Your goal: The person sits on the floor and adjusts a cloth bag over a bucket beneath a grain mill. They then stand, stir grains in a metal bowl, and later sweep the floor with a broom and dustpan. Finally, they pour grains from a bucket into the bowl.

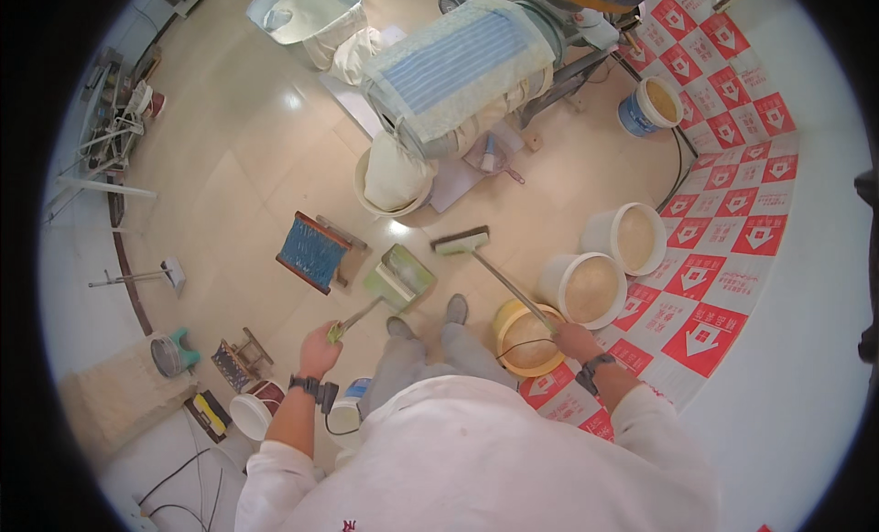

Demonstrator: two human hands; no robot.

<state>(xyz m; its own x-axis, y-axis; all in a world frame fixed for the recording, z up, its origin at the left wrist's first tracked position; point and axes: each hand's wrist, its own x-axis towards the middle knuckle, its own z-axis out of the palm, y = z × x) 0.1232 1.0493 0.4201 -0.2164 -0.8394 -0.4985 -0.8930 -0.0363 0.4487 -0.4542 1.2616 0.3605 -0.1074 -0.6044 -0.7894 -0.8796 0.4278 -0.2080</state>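
My left hand [320, 351] is closed around the handle of a light green dustpan [417, 280], whose pan rests on the floor in front of my feet. My right hand [575, 342] grips the upper end of a broom's long stick. The broom head [461, 243], pale with dark bristles, lies on the floor a little beyond and to the right of the dustpan, apart from it. A yellow bucket [502, 323] with pale brown contents stands just beside my right hand, under the stick.
Two white buckets [597, 230] line the red-and-white patterned sheeting on the right. A folding stool [313, 254] with a blue woven seat stands left of the dustpan. Ahead is a machine under a cloth cover [458, 70], its cloth bag [396, 175] hanging into a tub.
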